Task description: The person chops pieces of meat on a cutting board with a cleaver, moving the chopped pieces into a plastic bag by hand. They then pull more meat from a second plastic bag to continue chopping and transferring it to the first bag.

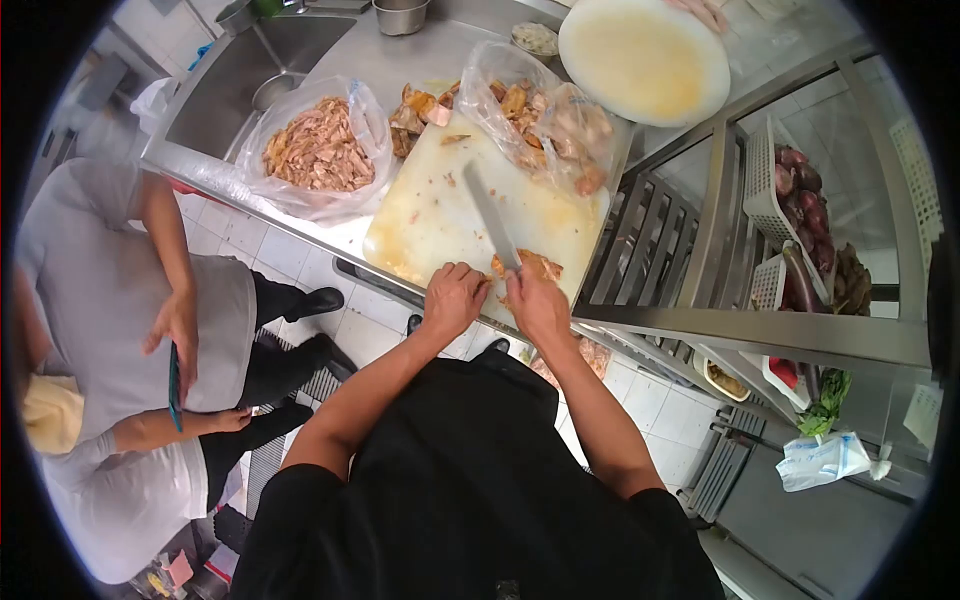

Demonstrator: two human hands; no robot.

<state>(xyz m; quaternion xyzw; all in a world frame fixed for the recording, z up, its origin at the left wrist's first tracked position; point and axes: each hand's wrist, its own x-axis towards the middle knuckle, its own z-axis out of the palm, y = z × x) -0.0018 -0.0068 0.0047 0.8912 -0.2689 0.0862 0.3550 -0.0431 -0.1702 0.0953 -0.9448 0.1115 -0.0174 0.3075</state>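
We work at the near edge of the white cutting board (440, 215), and that edge serves as our landmark. Our right hand (537, 305) is closed around the handle of a knife (492, 215), so the handle itself is hidden from us. Our left hand (452, 297) is curled, fingers bent down onto a piece of cooked meat (530, 266) that lies just inside the near edge; we judge it pins the piece so it cannot slide under the blade. The blade runs away from us across the board, its long axis slanting from the meat up and to the left, tip toward the middle of the board. Whether the edge is touching the meat we cannot tell.

Past the far edge of the board, a plastic bag of shredded meat (320, 148) sits open to the left and a bag of uncut pieces (540, 115) to the right, both within easy reach. A round board (645, 60) lies further off. Left of the board, well apart, another person (120, 330) stands holding a phone.
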